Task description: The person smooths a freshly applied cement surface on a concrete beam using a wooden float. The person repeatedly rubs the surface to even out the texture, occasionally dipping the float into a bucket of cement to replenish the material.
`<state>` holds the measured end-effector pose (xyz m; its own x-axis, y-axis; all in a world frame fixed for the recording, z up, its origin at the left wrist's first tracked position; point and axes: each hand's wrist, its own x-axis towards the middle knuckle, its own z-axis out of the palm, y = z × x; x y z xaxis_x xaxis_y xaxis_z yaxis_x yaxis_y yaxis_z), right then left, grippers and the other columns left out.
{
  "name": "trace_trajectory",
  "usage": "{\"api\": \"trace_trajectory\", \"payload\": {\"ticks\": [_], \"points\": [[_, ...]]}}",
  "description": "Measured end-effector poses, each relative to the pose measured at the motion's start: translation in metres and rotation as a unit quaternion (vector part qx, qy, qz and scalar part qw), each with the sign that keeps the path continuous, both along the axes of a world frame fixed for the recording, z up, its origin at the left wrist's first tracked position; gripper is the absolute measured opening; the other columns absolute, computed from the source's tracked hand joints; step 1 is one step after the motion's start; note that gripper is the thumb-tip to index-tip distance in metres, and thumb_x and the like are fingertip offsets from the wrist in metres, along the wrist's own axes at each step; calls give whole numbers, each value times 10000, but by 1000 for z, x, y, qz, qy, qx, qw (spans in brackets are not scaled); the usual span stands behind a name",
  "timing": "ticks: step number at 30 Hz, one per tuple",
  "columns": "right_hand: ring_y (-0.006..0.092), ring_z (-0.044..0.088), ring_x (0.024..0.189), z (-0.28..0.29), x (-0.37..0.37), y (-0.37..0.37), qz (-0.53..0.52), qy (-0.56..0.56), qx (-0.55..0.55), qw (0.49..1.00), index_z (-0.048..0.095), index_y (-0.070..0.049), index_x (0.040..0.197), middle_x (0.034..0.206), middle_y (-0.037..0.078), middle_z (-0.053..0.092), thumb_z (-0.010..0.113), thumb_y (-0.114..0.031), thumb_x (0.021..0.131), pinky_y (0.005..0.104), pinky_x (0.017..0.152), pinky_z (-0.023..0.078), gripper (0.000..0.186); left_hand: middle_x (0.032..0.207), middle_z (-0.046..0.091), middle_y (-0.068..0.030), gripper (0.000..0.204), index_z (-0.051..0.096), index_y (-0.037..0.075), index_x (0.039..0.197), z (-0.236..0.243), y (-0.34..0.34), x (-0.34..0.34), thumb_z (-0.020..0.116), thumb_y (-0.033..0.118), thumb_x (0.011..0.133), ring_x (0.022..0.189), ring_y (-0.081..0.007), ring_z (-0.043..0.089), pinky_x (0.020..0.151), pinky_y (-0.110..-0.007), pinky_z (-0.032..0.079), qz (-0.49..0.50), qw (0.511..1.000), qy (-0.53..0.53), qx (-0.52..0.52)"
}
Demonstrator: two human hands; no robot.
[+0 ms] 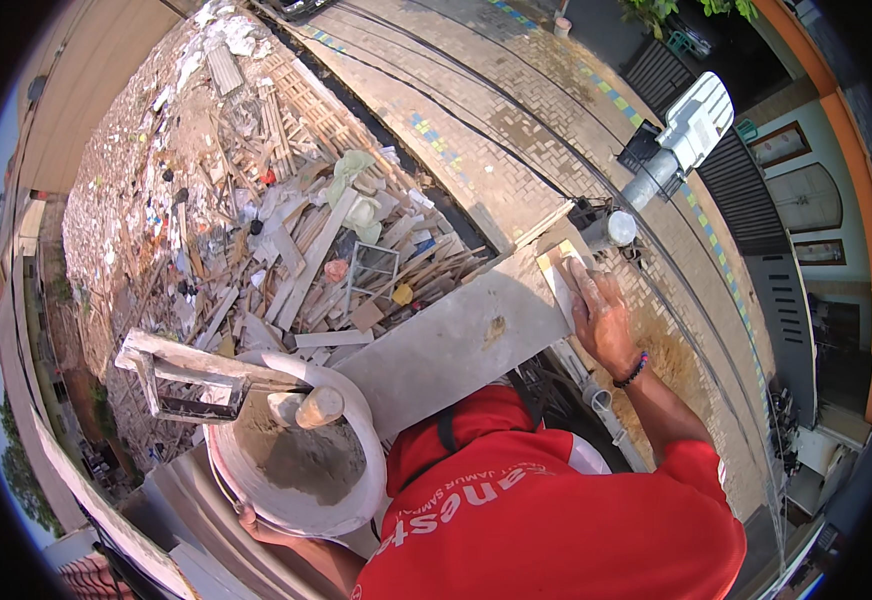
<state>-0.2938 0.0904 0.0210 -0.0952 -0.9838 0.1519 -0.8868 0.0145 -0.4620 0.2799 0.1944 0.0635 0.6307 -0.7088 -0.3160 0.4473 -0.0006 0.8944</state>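
Note:
My right hand point(604, 318), with a beaded bracelet at the wrist, presses a pale flat block point(553, 278) against the far right end of a smooth grey ledge point(456, 335). The fingers lie over the block, and its underside is hidden. At the lower left my left hand point(261, 527) holds the lower side of a whitish bucket point(364, 475); most of its fingers are behind the bucket. Grey wet mix point(316, 465) lies inside. Across the bucket's rim rests a mortar-crusted tool point(181, 378) with an open rectangular frame. A rounded wooden handle point(319, 407) sticks up beside it.
Far below on the left spreads a heap of planks and rubbish point(296, 230). A paved lane point(516, 90) runs along the right. Cables point(496, 80) and a street lamp point(696, 120) are close to my right arm. A pipe point(596, 395) stands below the ledge.

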Motion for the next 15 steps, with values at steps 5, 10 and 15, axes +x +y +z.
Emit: {"api": "trace_trajectory", "payload": {"ticks": [5,10,15], "points": [[369,565,977,7,0,-3,33,-44,-17,998,536,-33,1370,1096,180,622,604,26,825,446,877,491,552,1301,536,-206,673,535,-59,1286,5,-3,-7,603,372,774,1154,-360,529,976,-482,408,10,999,-40,3],[358,558,936,-8,-8,-21,-20,-2,-50,999,540,-31,1368,1075,165,624,610,31,811,456,840,487,565,1323,523,-204,704,507,-58,1306,7,-8,-12,605,377,762,1170,-364,518,995,-484,399,5,1000,6,1],[341,568,931,7,19,-7,138,-45,-25,989,550,-32,1360,1075,156,627,616,46,800,424,830,502,569,1321,514,-202,753,467,-54,1338,15,-10,-27,617,392,751,1179,-363,513,981,-473,416,-32,999,-8,-27]]}}
